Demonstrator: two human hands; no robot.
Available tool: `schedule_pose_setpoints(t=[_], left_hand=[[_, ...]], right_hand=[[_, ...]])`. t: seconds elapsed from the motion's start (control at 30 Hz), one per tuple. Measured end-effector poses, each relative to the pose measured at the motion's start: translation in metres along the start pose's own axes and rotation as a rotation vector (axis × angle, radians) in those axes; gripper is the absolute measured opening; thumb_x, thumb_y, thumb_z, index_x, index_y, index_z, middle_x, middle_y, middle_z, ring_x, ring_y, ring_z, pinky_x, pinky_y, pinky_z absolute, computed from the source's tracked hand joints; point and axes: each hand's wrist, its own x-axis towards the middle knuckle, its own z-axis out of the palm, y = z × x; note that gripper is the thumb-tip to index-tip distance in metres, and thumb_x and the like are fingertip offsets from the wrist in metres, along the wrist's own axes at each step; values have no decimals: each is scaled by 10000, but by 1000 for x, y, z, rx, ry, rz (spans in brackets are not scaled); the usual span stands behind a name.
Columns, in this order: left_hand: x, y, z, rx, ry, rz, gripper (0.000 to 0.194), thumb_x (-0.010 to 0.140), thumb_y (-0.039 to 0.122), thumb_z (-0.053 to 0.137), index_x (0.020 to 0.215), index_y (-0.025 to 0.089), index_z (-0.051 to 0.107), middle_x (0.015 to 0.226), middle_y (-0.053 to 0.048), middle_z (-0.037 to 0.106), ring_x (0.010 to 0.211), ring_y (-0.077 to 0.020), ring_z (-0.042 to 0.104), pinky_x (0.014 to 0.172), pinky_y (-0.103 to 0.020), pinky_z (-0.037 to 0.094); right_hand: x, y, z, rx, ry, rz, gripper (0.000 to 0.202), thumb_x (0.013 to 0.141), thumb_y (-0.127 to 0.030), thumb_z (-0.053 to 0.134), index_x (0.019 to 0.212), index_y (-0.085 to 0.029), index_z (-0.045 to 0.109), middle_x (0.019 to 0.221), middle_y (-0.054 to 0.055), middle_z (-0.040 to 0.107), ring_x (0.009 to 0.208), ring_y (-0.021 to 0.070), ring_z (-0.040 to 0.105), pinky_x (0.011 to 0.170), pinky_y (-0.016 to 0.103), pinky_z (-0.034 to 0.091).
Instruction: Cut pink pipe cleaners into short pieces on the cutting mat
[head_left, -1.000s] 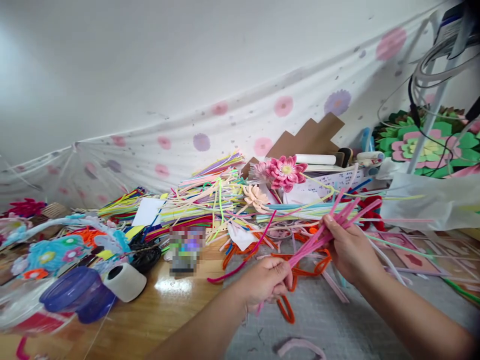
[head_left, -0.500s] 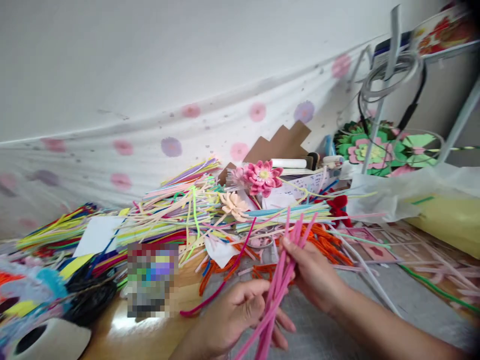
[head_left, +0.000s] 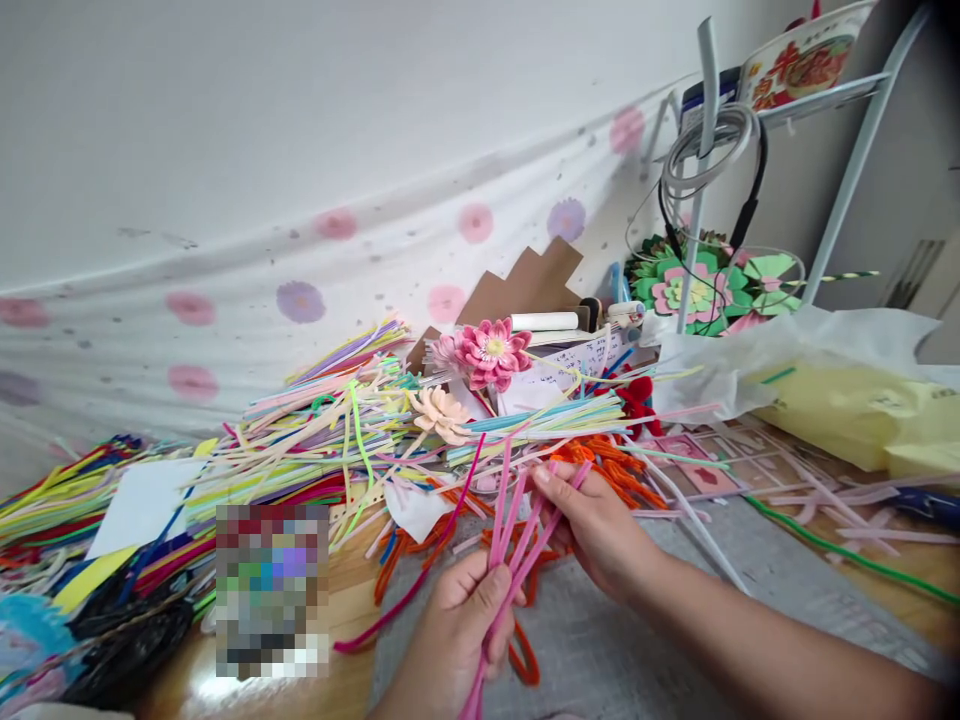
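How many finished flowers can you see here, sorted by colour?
Bright pink flower: 1
Cream flower: 1
Green-and-pink paper flower at the back right: 1
Total: 3

The left hand and right hand hold a bunch of pink pipe cleaners, not yet a flower, so it is not counted.

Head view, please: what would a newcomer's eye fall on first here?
Low in the centre, the left hand and right hand grip a bunch of fuzzy pink pipe cleaners. Behind them sprawls a heap of multicoloured pipe cleaners, with a pink layered craft flower at its back.
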Motion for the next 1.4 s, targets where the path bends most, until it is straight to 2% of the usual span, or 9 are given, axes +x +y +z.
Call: schedule_pose_setpoints(t=[0.13, 0.27, 0.4, 0.63, 0.83, 0.97, 1.1, 1.23, 1.4], left_hand=[[-3, 0, 3, 79, 40, -35, 466, 750, 619, 565, 752, 153, 559, 395, 56, 469, 315, -49, 342, 359, -169, 249], [-7, 2, 7, 57, 41, -89, 504, 763, 619, 547, 844, 124, 600, 487, -8, 592, 367, -79, 465, 392, -177, 304], [-7, 1, 8, 32, 16, -111, 486, 754, 605, 570, 819, 124, 593, 458, 8, 562, 339, -60, 424, 369, -162, 251], [-7, -6, 4, 91, 42, -135, 475, 716, 620, 593, 723, 146, 567, 439, 16, 554, 312, -52, 402, 342, -156, 251], [-10, -2, 5, 115, 49, -180, 497, 708, 641, 585, 767, 147, 584, 453, 14, 571, 325, -61, 433, 353, -156, 291], [-11, -2, 10, 81, 45, -137, 552, 728, 676, 532, 843, 140, 602, 453, 9, 570, 312, -60, 422, 342, -153, 259], [-10, -5, 11, 41, 49, -119, 514, 751, 645, 531, 767, 136, 600, 430, 7, 554, 291, -49, 391, 324, -149, 226], [-10, -5, 11, 62, 12, -138, 484, 748, 616, 559, 714, 135, 599, 420, 13, 541, 297, -48, 390, 331, -150, 241], [-9, -4, 11, 67, 22, -117, 499, 762, 627, 536, 782, 132, 600, 438, 18, 541, 307, -43, 378, 342, -153, 236]], right_hand=[[0, 2, -2, -60, -74, 36, 536, 811, -631, 589, 561, -174, 463, 435, -60, 418, 336, 68, 348, 335, 171, 278], [-7, 10, 6, -121, -172, 95, 540, 781, -689, 573, 771, -149, 584, 481, -46, 492, 358, 91, 435, 364, 181, 357], [-9, 11, 9, -167, -232, 60, 534, 810, -675, 543, 846, -144, 582, 496, -47, 494, 360, 89, 424, 356, 171, 331], [-5, -2, 4, -208, -158, -61, 507, 841, -620, 548, 610, -175, 470, 494, -52, 430, 417, 74, 332, 389, 172, 263], [-4, -3, 2, -190, -167, -5, 475, 783, -613, 621, 650, -187, 460, 487, -68, 430, 371, 63, 330, 342, 158, 253], [-9, 6, 6, -216, -245, 51, 462, 806, -613, 593, 667, -186, 484, 433, -51, 474, 334, 82, 390, 331, 166, 293], [-12, 13, 9, -260, -256, 23, 480, 861, -600, 521, 630, -180, 501, 420, -47, 452, 352, 83, 370, 355, 176, 279], [-11, 13, 7, -281, -214, -17, 484, 828, -587, 577, 594, -172, 491, 488, -41, 437, 430, 86, 367, 405, 182, 274], [-10, 14, 7, -252, -256, 16, 487, 858, -573, 532, 579, -179, 471, 434, -40, 442, 365, 86, 374, 355, 185, 257]])
